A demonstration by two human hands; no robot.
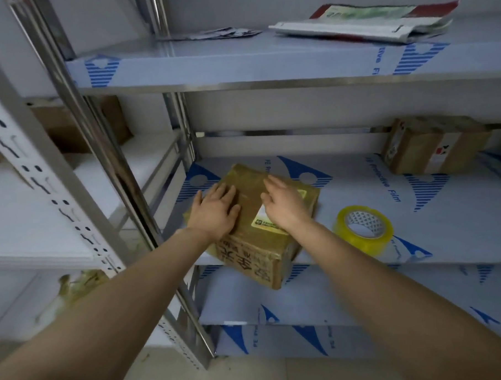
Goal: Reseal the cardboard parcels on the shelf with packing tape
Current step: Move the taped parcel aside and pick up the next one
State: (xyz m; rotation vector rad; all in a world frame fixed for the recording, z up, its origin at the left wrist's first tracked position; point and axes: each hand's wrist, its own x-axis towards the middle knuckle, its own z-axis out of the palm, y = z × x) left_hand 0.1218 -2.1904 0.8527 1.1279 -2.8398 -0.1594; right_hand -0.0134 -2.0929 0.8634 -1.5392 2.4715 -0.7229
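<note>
Reaching in from the lower left of the frame, a bare forearm ends in the left hand (216,213), which lies palm down on the left part of the top of a brown cardboard parcel wrapped in glossy yellowish tape (254,247). Its fingers are straight and slightly spread, gripping nothing. The parcel sits skewed at the centre of the frame on the middle metal shelf covered in white-and-blue protective film (445,210), and its near corner juts past the shelf's front edge. From the lower right comes the other forearm. The right hand (284,205) is over the right part of the parcel's top, above a green-and-white label (266,222), with fingers loose, apart and holding nothing; whether it touches the top cannot be told. Just right of the parcel, near the shelf's front edge and apart from both hands, a yellowish roll of clear packing tape (360,244) lies flat. Farther right, at the back of the same shelf, stands a second brown cardboard parcel with tape bands and stickers (434,147).
</note>
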